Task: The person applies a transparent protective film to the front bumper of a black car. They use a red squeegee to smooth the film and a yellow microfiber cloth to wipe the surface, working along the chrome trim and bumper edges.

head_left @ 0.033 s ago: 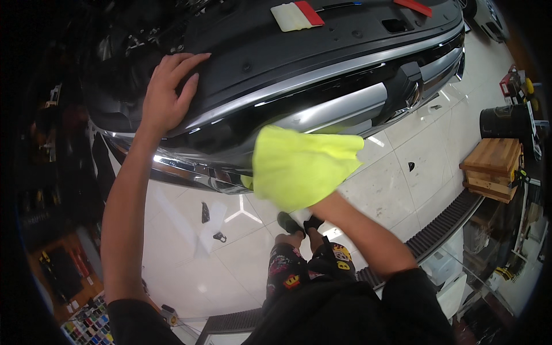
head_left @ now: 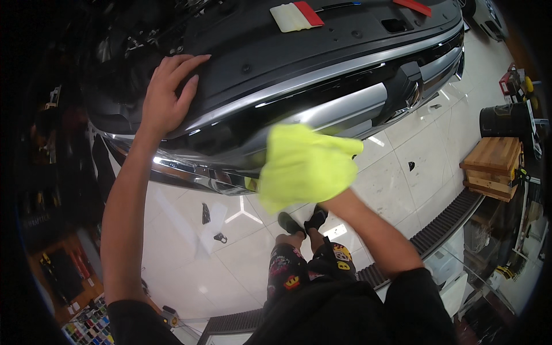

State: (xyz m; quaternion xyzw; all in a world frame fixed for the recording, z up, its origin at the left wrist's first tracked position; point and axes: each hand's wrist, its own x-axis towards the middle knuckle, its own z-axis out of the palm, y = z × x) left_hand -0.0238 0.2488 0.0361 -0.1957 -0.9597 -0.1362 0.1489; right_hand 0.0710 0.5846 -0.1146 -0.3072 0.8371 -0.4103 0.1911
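Note:
My left hand [head_left: 168,95] rests palm down with fingers spread on the black plastic panel [head_left: 253,72] along the top of the car's front end. A bright yellow-green cloth [head_left: 310,164], slightly blurred, is draped over my right hand [head_left: 340,201]. Only the wrist side of that hand shows; the cloth hides its fingers. Behind the cloth lies the grille [head_left: 339,109] with silver trim and a glossy black surface. Whether the cloth touches the grille I cannot tell.
On the panel lie a white squeegee with a red edge [head_left: 296,17] and a red strip [head_left: 413,7]. Small black parts [head_left: 219,237] lie on the tiled floor [head_left: 241,270] near my feet. A wooden box [head_left: 491,164] stands at the right beside a black drum [head_left: 505,122].
My right hand and the cloth have shifted slightly to the right along the grille. The cloth's folds have changed shape. My left hand stays in place.

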